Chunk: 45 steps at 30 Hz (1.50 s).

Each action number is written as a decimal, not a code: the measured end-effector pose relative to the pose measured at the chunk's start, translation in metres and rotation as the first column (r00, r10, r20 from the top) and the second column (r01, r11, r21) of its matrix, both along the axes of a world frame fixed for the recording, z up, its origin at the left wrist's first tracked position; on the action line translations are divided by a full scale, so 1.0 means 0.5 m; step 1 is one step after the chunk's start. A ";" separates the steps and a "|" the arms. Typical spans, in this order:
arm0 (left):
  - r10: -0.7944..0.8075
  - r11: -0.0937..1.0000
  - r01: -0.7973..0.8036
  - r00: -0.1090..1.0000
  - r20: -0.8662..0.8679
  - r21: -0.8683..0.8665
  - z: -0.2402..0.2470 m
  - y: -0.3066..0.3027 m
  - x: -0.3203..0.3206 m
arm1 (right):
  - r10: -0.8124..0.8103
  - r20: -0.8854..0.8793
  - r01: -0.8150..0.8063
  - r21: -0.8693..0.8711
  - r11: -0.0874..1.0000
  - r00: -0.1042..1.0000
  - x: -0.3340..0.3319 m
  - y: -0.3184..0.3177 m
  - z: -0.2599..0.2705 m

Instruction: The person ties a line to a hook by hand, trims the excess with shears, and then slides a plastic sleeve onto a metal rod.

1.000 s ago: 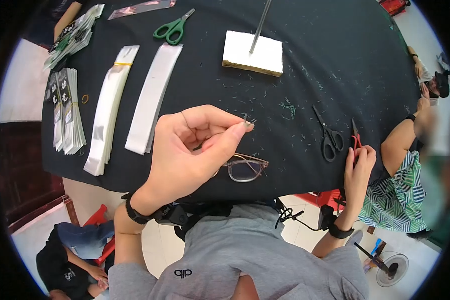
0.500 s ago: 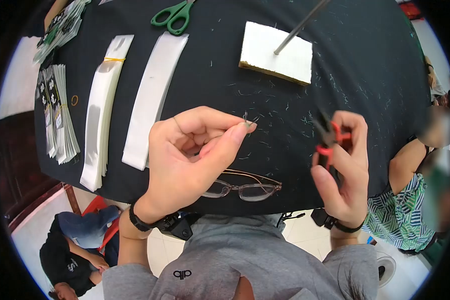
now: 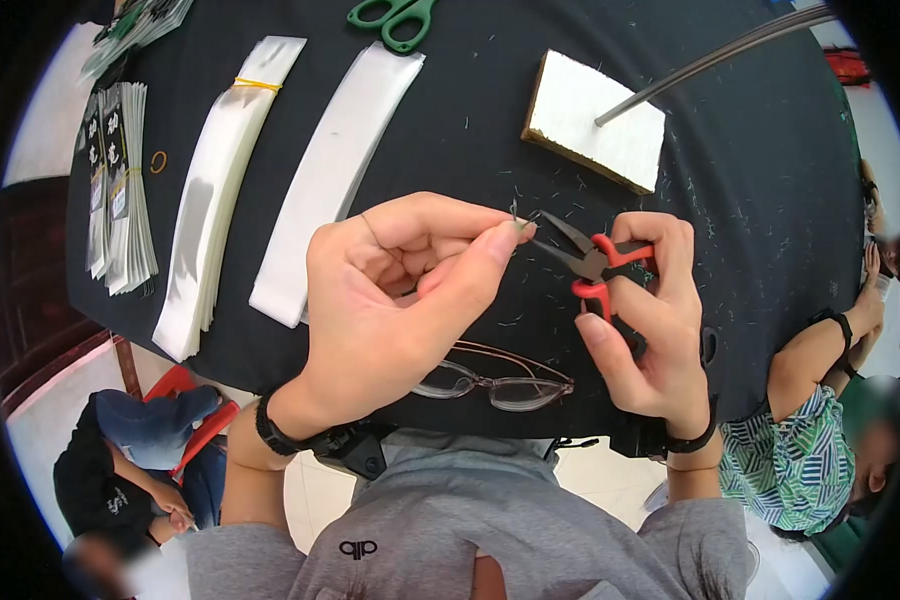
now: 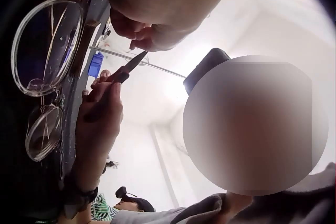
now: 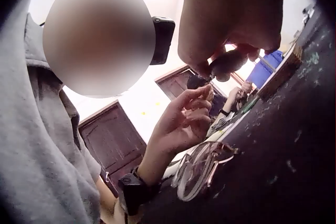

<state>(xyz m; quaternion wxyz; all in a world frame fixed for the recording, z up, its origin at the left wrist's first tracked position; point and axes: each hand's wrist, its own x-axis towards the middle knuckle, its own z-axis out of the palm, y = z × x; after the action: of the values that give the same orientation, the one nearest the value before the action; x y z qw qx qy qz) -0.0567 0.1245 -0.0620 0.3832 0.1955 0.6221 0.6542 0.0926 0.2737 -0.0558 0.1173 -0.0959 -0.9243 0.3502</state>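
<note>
In the head view my left hand [image 3: 400, 300] pinches a tiny wire-like piece [image 3: 516, 212] between thumb and forefinger. Red-handled pliers [image 3: 594, 264] are gripped in my right hand [image 3: 655, 320], their jaws parted and pointing at the left fingertips; whether they touch the piece I cannot tell. The left wrist view shows the right hand [image 4: 100, 124] with the dark pliers [image 4: 126, 70] close below the left hand [image 4: 168, 8]. In the right wrist view the left hand [image 5: 181, 124] is near the right hand [image 5: 231, 19], which partly hides the pliers.
Glasses [image 3: 515, 392] lie under the hands. A white block [image 3: 580, 120] with a metal rod stands behind. Long clear sleeves [image 3: 220, 200], more sleeves [image 3: 335, 180], green scissors [image 3: 402, 22] and labelled packets [image 3: 120, 200] lie on the left. Another person [image 3: 790, 440] sits at right.
My right hand has picked up the red pliers from the table and brought them left to my left fingertips. The left hand still pinches the small piece. The head view has shifted.
</note>
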 end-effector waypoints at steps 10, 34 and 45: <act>0.022 0.999 -0.023 0.999 -0.046 -0.029 0.000 0.002 0.009 | -0.007 -0.015 0.008 0.081 0.997 1.000 0.000 -0.010 -0.019; 0.079 0.997 -0.073 0.956 -0.282 0.031 -0.021 -0.002 0.014 | -0.032 -0.112 0.018 -0.124 0.992 0.993 0.008 -0.015 -0.028; 0.073 0.997 -0.070 0.968 -0.239 0.020 -0.019 -0.010 0.009 | -0.188 -0.050 0.191 0.050 0.980 0.981 -0.003 -0.004 -0.068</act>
<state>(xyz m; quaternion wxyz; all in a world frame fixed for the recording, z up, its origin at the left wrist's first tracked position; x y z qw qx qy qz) -0.0525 0.1193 -0.0714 0.2805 0.2526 0.6668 0.6426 0.0912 0.2718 -0.0900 0.1734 -0.1723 -0.9174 0.3141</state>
